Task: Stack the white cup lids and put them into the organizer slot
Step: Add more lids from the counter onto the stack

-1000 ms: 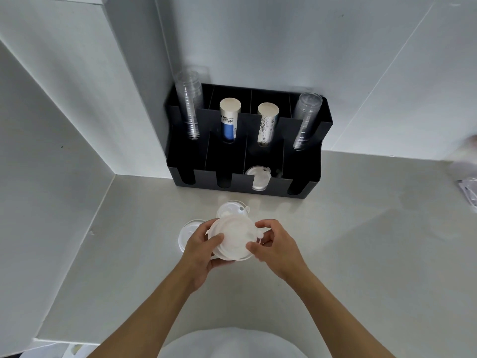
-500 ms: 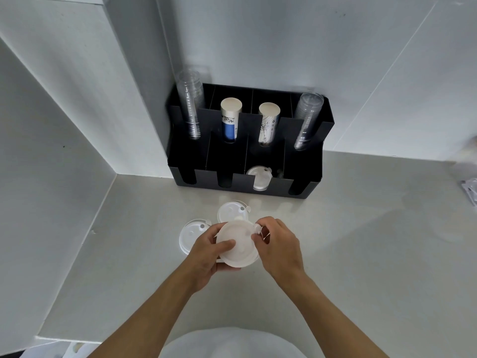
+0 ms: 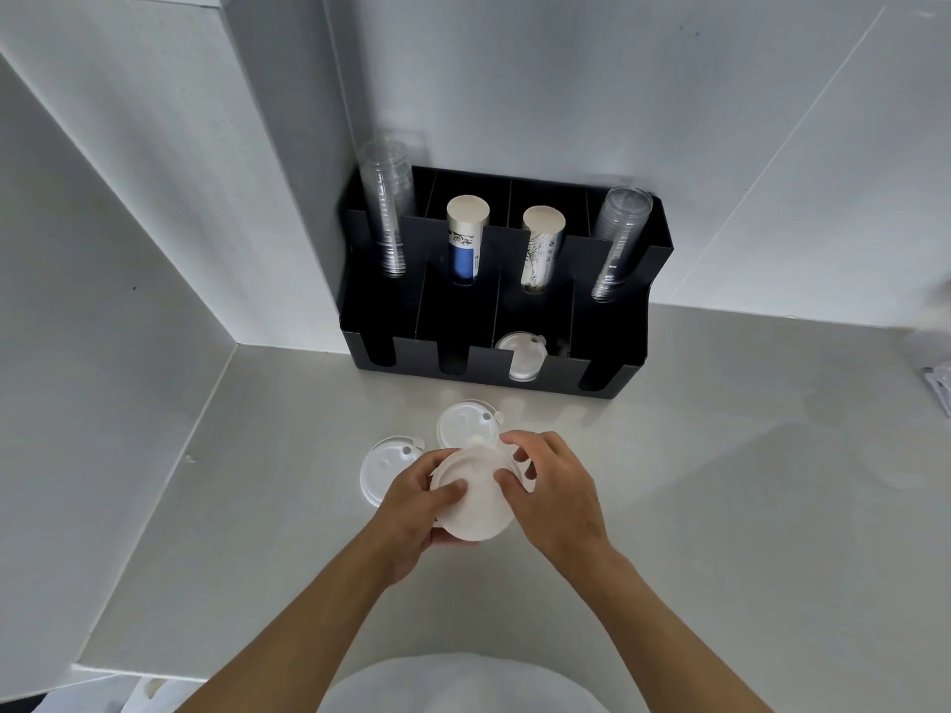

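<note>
Clearance between hands and organizer

Two loose lids [image 3: 467, 427] [image 3: 383, 468] lay on the table [image 3: 720, 506] between the hands and the black organizer [image 3: 607, 373]; bare table stood open to the right; walls closed off the left and rear.

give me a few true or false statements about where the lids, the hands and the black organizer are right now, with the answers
1. Both hands hold one white lid stack above the counter. True: left hand and right hand grip it.
2. Two loose lids lie on the counter. True: one left of the hands, one behind them.
3. All front slots of the black organizer are empty. False: one holds a white lid.
4. The organizer's back row holds four paper cup stacks. False: two clear stacks at the ends, two paper stacks between.
</note>
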